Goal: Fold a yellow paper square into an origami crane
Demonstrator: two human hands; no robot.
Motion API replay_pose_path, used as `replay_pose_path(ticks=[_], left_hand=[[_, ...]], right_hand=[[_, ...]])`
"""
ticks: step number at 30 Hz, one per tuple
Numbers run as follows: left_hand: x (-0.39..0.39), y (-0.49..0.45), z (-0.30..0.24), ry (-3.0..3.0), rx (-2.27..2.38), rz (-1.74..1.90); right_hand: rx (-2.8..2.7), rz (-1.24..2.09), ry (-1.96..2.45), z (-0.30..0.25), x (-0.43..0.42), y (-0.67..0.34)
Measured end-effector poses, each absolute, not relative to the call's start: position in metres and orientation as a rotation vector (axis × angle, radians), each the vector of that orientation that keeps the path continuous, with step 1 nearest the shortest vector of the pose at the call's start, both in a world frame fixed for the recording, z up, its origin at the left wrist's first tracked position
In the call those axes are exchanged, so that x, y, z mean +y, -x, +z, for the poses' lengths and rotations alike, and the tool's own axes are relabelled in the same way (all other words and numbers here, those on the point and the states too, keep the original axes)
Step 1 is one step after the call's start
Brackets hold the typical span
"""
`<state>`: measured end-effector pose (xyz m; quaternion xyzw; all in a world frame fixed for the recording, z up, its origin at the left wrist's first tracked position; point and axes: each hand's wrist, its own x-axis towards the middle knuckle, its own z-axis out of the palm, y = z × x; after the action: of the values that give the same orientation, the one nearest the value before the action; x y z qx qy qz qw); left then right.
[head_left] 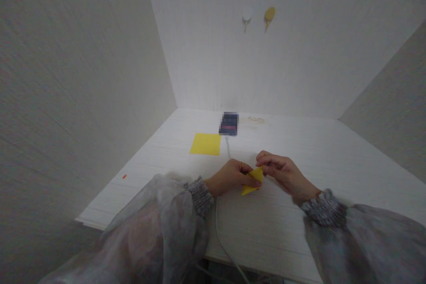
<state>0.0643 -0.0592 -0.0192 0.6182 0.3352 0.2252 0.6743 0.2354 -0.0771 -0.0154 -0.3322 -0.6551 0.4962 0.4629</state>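
Observation:
A small folded piece of yellow paper is held just above the white table, between both my hands. My left hand pinches its left side with thumb and fingers closed on it. My right hand grips the paper's upper right corner with curled fingertips. Both wrists wear grey gathered cuffs on sheer sleeves.
A flat yellow paper square lies farther back on the table. Behind it is a dark phone with a white cable running toward me and off the table's front edge. White walls close in on three sides. Two small paper shapes hang on the back wall.

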Motion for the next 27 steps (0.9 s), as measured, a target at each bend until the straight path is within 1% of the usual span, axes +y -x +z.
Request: replay_pose_path(ticks=[4,14,19,23,27], left_hand=[[-0.059,-0.063,-0.019,-1.393,0.723,0.461],[-0.06,-0.063,-0.019,-1.435,0.759,0.428],[-0.058,-0.064,-0.021,-1.437,0.839,0.491],[-0.057,-0.064,-0.021,-1.502,0.911,0.553],[-0.054,-0.065,-0.025,-1.593,0.956,0.586]], right_hand=[[-1.627,1.281,0.77,-0.014,-0.079,-0.237],[-1.553,1.28,0.792,-0.011,-0.078,-0.238],[-1.497,1.137,0.934,-0.012,-0.078,-0.235],[-1.566,1.044,1.115,-0.009,-0.079,-0.23],[-1.663,0.885,1.134,-0.001,-0.082,-0.227]])
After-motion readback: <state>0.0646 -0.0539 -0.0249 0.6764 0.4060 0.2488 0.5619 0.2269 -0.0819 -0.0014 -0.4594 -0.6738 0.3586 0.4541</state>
